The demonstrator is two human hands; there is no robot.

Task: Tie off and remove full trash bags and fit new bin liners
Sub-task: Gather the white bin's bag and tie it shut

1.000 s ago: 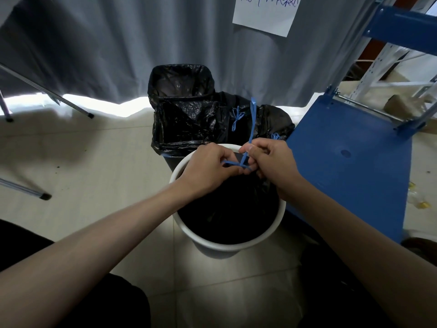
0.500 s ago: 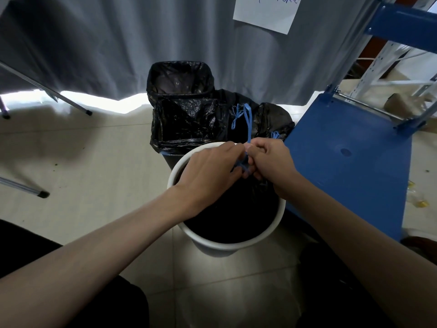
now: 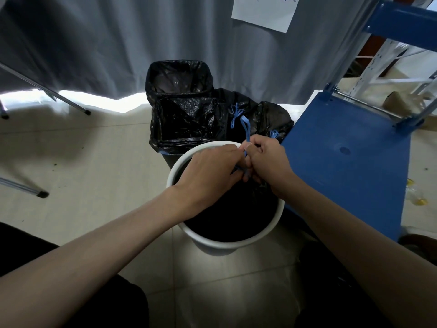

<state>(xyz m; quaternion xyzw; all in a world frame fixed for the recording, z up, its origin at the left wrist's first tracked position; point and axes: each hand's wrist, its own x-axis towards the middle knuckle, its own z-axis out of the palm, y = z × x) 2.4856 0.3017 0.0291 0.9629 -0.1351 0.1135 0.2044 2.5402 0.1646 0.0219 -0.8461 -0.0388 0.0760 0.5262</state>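
A round white bin (image 3: 210, 242) stands on the floor in front of me with a full black trash bag (image 3: 227, 218) inside it. Over its far rim my left hand (image 3: 210, 171) and my right hand (image 3: 267, 159) meet, both pinching the bag's blue drawstring (image 3: 246, 129), whose loop sticks up above my fingers. Behind it stands a square bin lined with a black liner (image 3: 179, 107). Beside that lies a tied black bag (image 3: 262, 114) with a blue bow (image 3: 235, 117).
A blue metal shelf (image 3: 343, 162) stands close on the right of the white bin. A grey curtain (image 3: 132, 43) hangs behind the bins with a paper sheet (image 3: 262, 13) on it. Metal stand legs (image 3: 42, 194) reach in from the left over the tiled floor.
The long upright end of the blue drawstring has been drawn down into a shorter loop. My hands have closed together over the knot, my left fingers now covering it.
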